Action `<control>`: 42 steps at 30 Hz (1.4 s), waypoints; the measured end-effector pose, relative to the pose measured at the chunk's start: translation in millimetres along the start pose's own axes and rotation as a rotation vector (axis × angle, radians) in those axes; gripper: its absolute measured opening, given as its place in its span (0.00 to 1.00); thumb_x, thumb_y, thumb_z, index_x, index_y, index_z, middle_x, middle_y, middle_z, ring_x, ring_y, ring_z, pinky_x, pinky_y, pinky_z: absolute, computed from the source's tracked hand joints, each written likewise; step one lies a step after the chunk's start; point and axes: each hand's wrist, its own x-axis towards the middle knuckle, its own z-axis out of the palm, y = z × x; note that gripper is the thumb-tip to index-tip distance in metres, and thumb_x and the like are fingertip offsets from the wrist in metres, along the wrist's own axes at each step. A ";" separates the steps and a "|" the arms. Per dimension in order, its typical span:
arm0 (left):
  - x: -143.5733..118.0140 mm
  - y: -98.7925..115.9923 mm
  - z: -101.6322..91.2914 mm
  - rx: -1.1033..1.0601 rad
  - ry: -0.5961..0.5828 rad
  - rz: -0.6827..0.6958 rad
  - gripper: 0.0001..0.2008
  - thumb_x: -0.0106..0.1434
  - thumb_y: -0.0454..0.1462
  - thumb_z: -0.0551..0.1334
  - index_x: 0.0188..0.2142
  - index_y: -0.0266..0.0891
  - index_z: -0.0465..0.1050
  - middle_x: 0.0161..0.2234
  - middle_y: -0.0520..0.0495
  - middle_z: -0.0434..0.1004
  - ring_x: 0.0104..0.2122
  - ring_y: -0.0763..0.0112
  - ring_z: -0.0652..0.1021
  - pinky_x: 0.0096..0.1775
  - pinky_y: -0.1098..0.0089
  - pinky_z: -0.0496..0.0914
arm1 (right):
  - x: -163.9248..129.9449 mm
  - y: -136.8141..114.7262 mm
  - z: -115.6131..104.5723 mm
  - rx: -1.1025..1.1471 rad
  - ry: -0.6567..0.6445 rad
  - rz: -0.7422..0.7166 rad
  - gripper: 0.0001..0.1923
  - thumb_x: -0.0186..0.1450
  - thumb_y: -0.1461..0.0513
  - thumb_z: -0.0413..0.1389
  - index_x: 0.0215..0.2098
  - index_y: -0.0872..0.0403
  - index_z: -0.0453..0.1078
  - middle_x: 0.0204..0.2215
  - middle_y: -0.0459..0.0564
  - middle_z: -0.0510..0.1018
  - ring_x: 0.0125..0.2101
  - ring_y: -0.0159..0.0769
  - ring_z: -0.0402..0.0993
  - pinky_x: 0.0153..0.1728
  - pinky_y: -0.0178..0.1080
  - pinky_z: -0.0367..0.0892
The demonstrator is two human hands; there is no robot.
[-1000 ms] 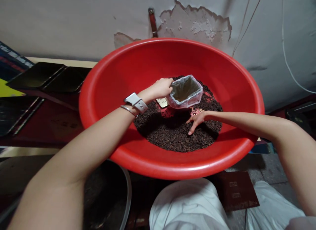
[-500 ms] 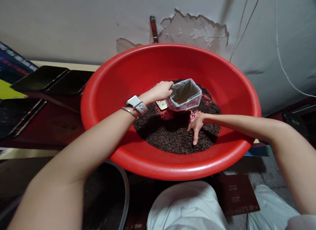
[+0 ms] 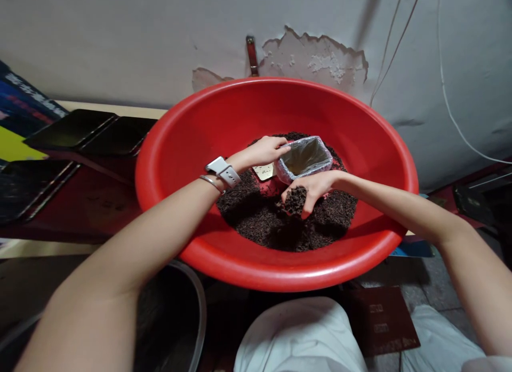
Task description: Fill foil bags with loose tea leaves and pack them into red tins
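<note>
A small clear bag (image 3: 304,158) stands with its mouth wide open in the middle of a big red tub (image 3: 192,143). It looks almost empty inside. The left hand (image 3: 264,150) pinches the bag's rim. The right hand (image 3: 311,189) is cupped just below the bag, holding a scoop of dark bits (image 3: 295,200). A heap of the same dark bits (image 3: 264,228) covers the tub's bottom.

basin rim (image 3: 256,273) rings hands, open above
</note>
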 end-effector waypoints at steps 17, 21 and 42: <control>0.4 1.3 4.4 -0.063 0.018 0.060 0.22 0.68 0.43 0.49 0.54 0.34 0.71 0.54 0.38 0.75 0.50 0.59 0.75 0.51 0.65 0.67 | -28.8 -3.0 -35.1 -0.426 1.065 -0.071 0.21 0.51 0.63 0.65 0.44 0.56 0.73 0.38 0.47 0.79 0.41 0.38 0.73 0.47 0.42 0.66; -0.7 2.1 3.6 -0.068 0.010 0.061 0.22 0.68 0.43 0.49 0.54 0.33 0.71 0.54 0.38 0.75 0.50 0.59 0.75 0.50 0.64 0.67 | -27.9 -2.2 -34.5 -0.378 1.044 -0.051 0.22 0.53 0.67 0.63 0.46 0.57 0.71 0.37 0.49 0.79 0.39 0.37 0.75 0.44 0.41 0.68; 0.5 -1.0 2.1 0.043 0.022 0.019 0.20 0.69 0.41 0.49 0.52 0.36 0.72 0.52 0.40 0.76 0.47 0.63 0.76 0.50 0.68 0.66 | 34.5 37.9 62.4 -0.739 0.012 0.298 0.66 0.45 0.52 0.72 0.72 0.51 0.39 0.71 0.67 0.32 0.68 0.67 0.30 0.62 0.66 0.44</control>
